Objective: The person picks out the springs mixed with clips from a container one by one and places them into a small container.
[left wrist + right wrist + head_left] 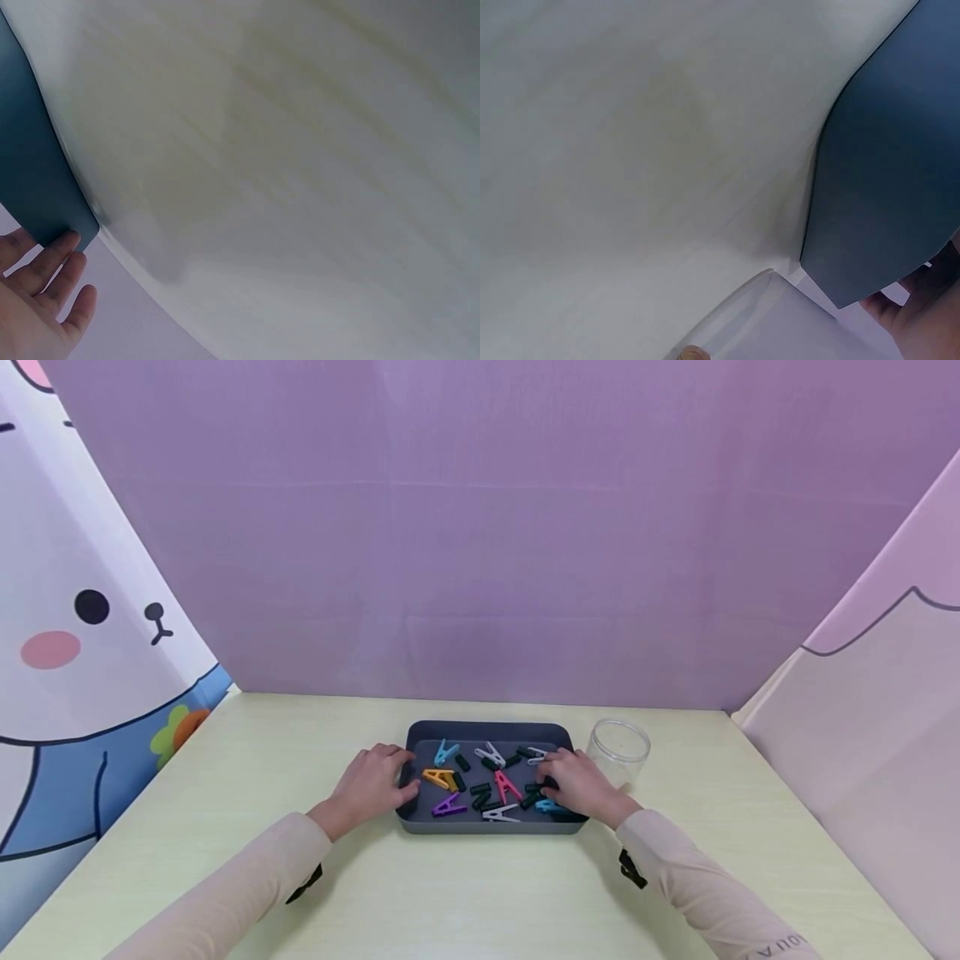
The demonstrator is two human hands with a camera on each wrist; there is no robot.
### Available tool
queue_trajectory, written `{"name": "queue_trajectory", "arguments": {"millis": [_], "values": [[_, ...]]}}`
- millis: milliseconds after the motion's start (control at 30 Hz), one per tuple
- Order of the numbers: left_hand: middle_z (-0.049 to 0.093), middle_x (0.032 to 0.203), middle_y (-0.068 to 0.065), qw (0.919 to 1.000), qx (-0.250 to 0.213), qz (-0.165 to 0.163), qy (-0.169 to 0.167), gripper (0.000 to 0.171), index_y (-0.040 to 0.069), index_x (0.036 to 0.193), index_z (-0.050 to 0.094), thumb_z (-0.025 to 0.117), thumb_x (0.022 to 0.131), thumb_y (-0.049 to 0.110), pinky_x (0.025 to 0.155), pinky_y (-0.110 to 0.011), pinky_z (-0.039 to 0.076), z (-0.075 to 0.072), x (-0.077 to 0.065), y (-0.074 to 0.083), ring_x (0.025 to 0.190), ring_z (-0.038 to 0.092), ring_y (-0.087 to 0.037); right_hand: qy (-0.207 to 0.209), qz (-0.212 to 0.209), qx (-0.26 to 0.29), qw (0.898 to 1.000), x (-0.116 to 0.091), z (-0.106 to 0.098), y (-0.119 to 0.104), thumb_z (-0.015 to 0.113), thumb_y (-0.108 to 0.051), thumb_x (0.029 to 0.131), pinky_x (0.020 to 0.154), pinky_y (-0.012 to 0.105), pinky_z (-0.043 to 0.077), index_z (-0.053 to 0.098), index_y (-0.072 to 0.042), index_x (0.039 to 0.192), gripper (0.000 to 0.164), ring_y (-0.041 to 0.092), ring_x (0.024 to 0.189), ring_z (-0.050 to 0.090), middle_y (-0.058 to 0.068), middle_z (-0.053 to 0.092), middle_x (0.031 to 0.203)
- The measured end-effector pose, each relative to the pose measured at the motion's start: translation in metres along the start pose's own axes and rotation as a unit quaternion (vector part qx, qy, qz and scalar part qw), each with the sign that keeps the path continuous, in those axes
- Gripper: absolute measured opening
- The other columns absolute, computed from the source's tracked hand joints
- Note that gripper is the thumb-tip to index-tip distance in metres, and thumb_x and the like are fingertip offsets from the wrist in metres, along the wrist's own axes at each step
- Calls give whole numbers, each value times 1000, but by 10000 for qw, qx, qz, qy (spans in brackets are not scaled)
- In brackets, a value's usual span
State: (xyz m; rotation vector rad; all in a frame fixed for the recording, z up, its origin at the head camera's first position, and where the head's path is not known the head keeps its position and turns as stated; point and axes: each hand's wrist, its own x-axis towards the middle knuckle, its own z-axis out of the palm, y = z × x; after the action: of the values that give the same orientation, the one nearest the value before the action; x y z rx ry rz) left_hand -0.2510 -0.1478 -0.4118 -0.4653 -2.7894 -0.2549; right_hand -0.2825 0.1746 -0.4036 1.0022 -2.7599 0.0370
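A dark grey tray (pixel 491 828) stands on the table, holding several coloured clothes pegs and small black ribbed pieces like springs. My left hand (pixel 372 781) rests at the tray's left rim. In the left wrist view its fingers (pixel 66 262) lie extended against the tray's outer wall (pixel 37 165). My right hand (pixel 576 779) reaches over the right rim, fingers lowered among the pieces. Thumb and fingers pinch a black ribbed piece (pixel 551 783), mostly hidden by them. Close by are a blue peg (pixel 547 807) and a pink peg (pixel 506 785).
A clear round jar (pixel 619 743) stands on the table just right of the tray, close beside my right hand. Inside the tray's left half lie a purple peg (pixel 448 806) and an orange peg (pixel 438 778). A purple cloth (pixel 480 543) hangs behind the table.
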Motion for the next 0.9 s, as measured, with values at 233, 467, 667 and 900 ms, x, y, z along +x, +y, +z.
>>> {"name": "queue_trajectory", "arguments": {"millis": [233, 467, 667, 900], "values": [[64, 110, -12, 10000, 1, -12, -16, 45, 7, 109, 64, 65, 78, 40, 84, -46, 47, -2, -1, 1, 103, 58, -29, 6, 21, 34, 10000, -1, -1, 0, 72, -20, 76, 66, 35, 42, 67, -16, 83, 9, 16, 77, 52, -1, 65, 89], [64, 110, -12, 10000, 42, -18, -17, 46, 7, 108, 65, 65, 77, 40, 84, -46, 47, -4, -2, 3, 102, 58, -28, -24, 44, 133, 9999, -1, -6, 0, 71, -19, 77, 70, 39, 45, 68, -15, 86, 11, 17, 79, 53, 0, 66, 90], [64, 110, -11, 10000, 62, -8, 11, 45, 7, 108, 65, 65, 77, 40, 84, -46, 47, -4, -3, 3, 102, 58, -28, 76, 44, 50, 9999, -1, -14, 0, 71, -19, 77, 72, 41, 46, 69, -14, 88, 12, 17, 80, 54, -1, 66, 91], [64, 111, -11, 9999, 112, -8, -16, 46, 8, 109, 64, 63, 78, 41, 84, -46, 47, -5, -4, 3, 103, 58, -28, 156, 5, 60, 9999, 0, -27, 0, 71, -17, 77, 74, 43, 47, 70, -12, 92, 16, 19, 84, 56, 0, 66, 92]]}}
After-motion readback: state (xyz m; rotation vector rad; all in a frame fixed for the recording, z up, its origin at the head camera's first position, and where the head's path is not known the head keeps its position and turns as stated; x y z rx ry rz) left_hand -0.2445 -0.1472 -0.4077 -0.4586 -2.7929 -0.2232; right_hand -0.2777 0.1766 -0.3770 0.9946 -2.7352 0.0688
